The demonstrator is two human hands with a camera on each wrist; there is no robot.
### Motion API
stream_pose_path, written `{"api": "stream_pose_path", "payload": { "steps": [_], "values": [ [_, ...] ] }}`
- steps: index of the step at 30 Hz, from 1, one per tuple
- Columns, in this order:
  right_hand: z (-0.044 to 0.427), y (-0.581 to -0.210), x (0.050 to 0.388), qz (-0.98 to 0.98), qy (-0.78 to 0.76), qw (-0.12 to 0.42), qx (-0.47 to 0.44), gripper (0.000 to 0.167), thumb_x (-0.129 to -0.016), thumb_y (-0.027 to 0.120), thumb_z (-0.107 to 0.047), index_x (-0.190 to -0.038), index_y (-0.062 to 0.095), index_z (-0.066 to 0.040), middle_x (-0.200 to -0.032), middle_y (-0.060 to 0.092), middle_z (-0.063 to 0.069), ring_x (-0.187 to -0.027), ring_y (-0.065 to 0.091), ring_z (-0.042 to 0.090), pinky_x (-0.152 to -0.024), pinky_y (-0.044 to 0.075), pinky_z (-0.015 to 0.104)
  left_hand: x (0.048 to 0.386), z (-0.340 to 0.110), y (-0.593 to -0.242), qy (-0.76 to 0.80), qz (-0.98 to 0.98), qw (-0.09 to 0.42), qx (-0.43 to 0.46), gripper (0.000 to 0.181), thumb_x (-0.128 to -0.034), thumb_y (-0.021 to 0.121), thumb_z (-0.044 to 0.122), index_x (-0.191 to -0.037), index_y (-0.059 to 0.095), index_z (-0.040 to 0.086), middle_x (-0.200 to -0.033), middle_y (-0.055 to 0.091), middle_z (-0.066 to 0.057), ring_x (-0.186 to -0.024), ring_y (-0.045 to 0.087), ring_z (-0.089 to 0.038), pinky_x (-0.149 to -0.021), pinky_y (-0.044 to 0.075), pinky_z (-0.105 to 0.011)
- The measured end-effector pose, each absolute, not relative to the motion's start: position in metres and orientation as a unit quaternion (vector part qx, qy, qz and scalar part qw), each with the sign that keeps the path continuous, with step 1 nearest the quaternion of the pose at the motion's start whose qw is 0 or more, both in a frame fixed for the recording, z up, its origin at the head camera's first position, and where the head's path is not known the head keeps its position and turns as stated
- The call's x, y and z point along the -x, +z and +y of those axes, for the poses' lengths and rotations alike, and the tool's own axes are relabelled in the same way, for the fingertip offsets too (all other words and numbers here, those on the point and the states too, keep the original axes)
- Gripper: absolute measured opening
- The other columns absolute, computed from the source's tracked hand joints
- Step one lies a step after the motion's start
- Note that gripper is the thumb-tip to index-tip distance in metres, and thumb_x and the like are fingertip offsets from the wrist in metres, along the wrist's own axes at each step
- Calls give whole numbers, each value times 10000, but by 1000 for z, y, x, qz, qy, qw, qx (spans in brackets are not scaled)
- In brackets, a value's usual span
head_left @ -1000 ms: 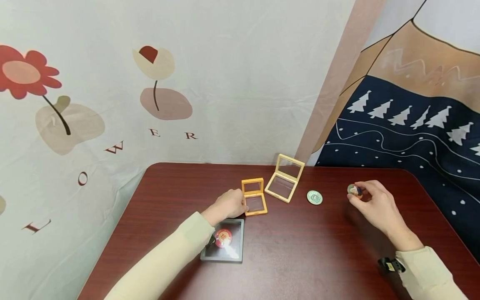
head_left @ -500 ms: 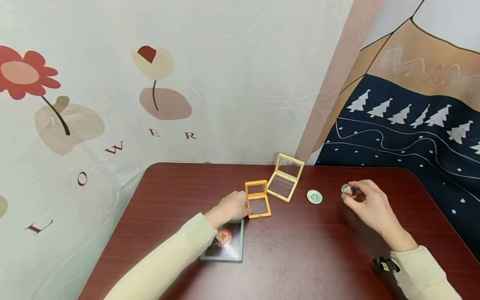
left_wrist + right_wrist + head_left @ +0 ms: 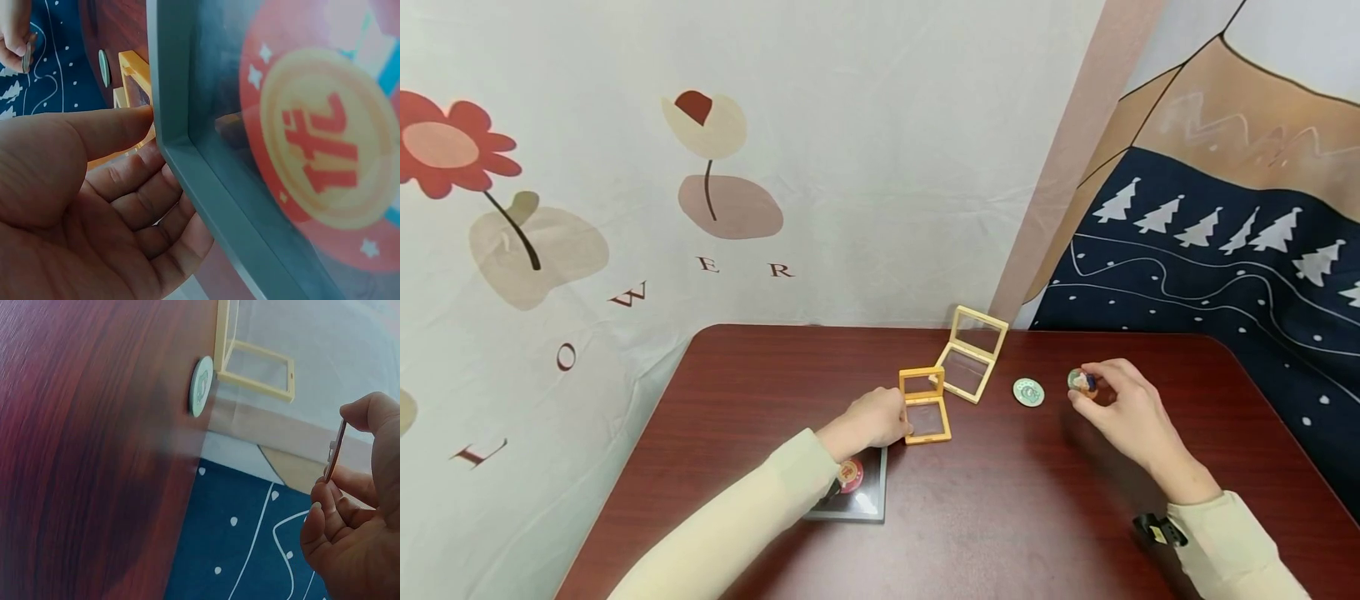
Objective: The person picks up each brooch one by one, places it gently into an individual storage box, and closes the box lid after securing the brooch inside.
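My left hand (image 3: 874,418) pinches the left side of a small orange display frame (image 3: 927,439), which is unfolded with its lid raised. In the left wrist view, the thumb and fingers are around its edge, mostly hidden behind a grey frame (image 3: 215,206). My right hand (image 3: 1127,417) holds a round, coin-like disc (image 3: 1080,382) with a coloured picture, above the table. The right wrist view shows this disc (image 3: 337,450) edge-on between thumb and fingers. A pale green disc (image 3: 1028,392) lies between the hands.
An unfolded cream display frame (image 3: 957,391) stands behind the orange one, near the table's back edge. Below my left wrist lies the grey frame, with a red and yellow chip (image 3: 851,474) behind its clear film. A printed cloth hangs behind the table (image 3: 1000,517).
My left hand has shifted the orange frame right and slightly toward me, now overlapping the cream frame in the head view. My right hand has moved left with its disc, closer to the green one.
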State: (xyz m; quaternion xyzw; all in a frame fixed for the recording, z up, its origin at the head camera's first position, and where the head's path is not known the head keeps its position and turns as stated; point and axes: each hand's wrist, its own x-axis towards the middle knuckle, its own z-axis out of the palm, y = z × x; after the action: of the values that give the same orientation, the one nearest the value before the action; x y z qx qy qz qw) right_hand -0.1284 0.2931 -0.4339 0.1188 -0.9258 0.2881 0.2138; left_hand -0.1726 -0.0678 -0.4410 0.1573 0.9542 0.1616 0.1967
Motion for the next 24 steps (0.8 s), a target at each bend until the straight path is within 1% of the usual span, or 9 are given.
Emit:
{"api": "stream_pose_path", "payload": {
  "steps": [3,9,13,15,16,19,20,24],
  "values": [
    [288,-433,128,-922,292,219,-128,355,-829,853,-77,-1149,718,-2,-1074,640,98,-802,568,163,-706,415,76,170,-66,-441,154,955,191,-166,298,-948,766,240,-665,681,200,-646,601,76,-600,517,-117,-601,451,-329],
    [277,-433,127,-916,300,223,-142,356,-823,851,-58,-1150,720,-9,-1077,641,74,-805,564,107,-717,417,61,172,-63,-446,158,952,197,-175,266,-926,778,214,-679,683,190,-660,617,58,-612,546,-134,-611,481,-346],
    [270,-434,127,-913,304,227,-152,369,-814,848,-42,-1157,719,-1,-1082,642,65,-804,563,104,-714,417,71,184,-65,-476,149,952,186,-191,285,-920,760,264,-653,667,227,-651,604,73,-604,539,-131,-590,473,-359],
    [267,-434,126,-910,305,230,-158,371,-808,846,-35,-1155,721,0,-1080,644,59,-813,563,101,-720,417,74,183,-65,-476,148,952,182,-195,315,-918,762,271,-625,651,234,-632,587,79,-590,526,-127,-577,460,-355],
    [265,-434,126,-909,306,231,-161,373,-804,847,-33,-1154,722,1,-1080,644,57,-817,563,100,-723,418,74,182,-64,-475,150,952,183,-196,324,-921,762,270,-620,649,231,-628,587,77,-586,524,-128,-575,458,-351],
    [259,-435,125,-907,306,234,-169,379,-794,847,-31,-1152,725,0,-1078,645,53,-822,563,101,-720,425,88,169,-59,-453,161,949,192,-192,344,-930,779,241,-613,655,194,-622,593,65,-577,522,-130,-577,458,-340],
    [257,-435,125,-907,306,234,-171,383,-793,849,-33,-1154,725,-4,-1080,645,51,-824,565,107,-717,433,103,164,-58,-445,164,948,194,-191,341,-930,783,225,-616,657,186,-626,595,65,-576,519,-129,-579,458,-334],
    [249,-435,123,-907,308,229,-176,397,-790,855,-40,-1164,723,-18,-1092,641,46,-817,564,114,-689,485,188,158,-56,-439,165,946,200,-193,341,-957,763,218,-632,667,176,-620,579,83,-562,493,-104,-572,439,-309]
  ]
}}
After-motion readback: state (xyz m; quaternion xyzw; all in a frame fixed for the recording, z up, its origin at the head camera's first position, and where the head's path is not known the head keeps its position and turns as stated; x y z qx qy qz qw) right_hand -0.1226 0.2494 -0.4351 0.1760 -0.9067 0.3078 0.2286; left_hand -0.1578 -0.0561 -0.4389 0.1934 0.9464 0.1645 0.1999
